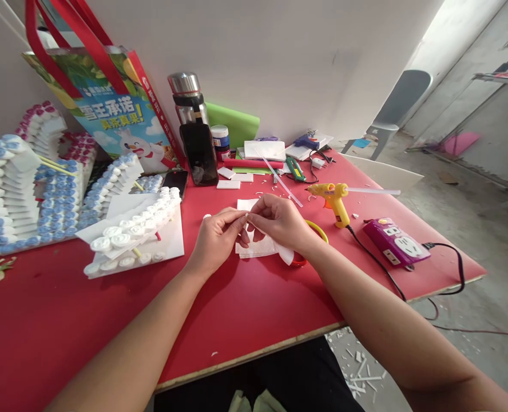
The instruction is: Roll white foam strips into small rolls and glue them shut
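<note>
My left hand (217, 234) and my right hand (280, 220) meet over the red table (245, 303), fingertips pinched together on a small white strip (246, 216). Both hands are closed on it. Under them lies a white sheet of foam paper (258, 246), and a yellow and red tape roll (312, 243) peeks out beside my right wrist. A white rolled-paper model (136, 232) on a white sheet sits just left of my left hand.
A yellow glue gun (335, 200) and a purple power strip (395, 241) with black cable lie to the right. Blue and white rolled-paper models (26, 194), a shopping bag (108, 97), a steel flask (187, 97), phones (199, 153) and craft supplies line the back.
</note>
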### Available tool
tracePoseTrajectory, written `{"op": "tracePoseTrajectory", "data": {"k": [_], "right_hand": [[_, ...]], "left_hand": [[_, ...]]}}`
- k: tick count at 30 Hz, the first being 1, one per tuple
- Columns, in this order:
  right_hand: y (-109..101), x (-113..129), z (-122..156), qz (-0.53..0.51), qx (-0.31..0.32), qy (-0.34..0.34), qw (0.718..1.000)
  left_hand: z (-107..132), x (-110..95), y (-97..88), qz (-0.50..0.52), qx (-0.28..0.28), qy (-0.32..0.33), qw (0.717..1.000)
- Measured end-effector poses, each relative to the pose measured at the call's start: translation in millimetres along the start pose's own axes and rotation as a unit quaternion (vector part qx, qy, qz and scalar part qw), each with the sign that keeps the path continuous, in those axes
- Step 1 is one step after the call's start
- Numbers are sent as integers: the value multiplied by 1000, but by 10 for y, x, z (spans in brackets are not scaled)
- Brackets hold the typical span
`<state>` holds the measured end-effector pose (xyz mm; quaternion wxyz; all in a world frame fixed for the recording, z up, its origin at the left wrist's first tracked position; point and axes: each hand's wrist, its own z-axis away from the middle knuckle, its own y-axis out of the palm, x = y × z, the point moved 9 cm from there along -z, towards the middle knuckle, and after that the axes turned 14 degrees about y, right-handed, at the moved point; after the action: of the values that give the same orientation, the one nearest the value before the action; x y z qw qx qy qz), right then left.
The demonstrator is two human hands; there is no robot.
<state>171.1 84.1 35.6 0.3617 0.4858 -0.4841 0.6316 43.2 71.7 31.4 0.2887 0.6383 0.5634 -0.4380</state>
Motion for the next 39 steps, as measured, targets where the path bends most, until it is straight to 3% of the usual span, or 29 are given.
{"op": "tracePoseTrajectory", "data": {"k": [7,13,16,23,28,31,34,36,39], "right_hand": [[10,-16,-26,-13,23,11,1000],[-45,-2,-4,106,-61,3,992],[-35,26,7,138,-73,-15,988],[23,-86,-40,23,-4,33,999],[-17,61,27,94,-68,-7,993],[12,-20,-8,-33,-8,59,998],[116,-212,-53,-206,89,170,959],[165,-265,-65,-257,127,197,938],[158,-273,-71,-267,121,195,936]], "left_hand": [[17,29,19,17,-10,-24,1000],[37,90,-58,-16,-34,-34,999],[26,69,-50,-23,-28,-27,999],[8,99,-57,-14,-29,-13,999],[7,85,-105,-65,-29,-3,997],[-7,50,-115,-65,-27,6,998],[-27,18,-114,-76,-20,21,997],[-34,6,-131,-91,-27,31,995],[-31,12,-157,-100,-39,40,993]]}}
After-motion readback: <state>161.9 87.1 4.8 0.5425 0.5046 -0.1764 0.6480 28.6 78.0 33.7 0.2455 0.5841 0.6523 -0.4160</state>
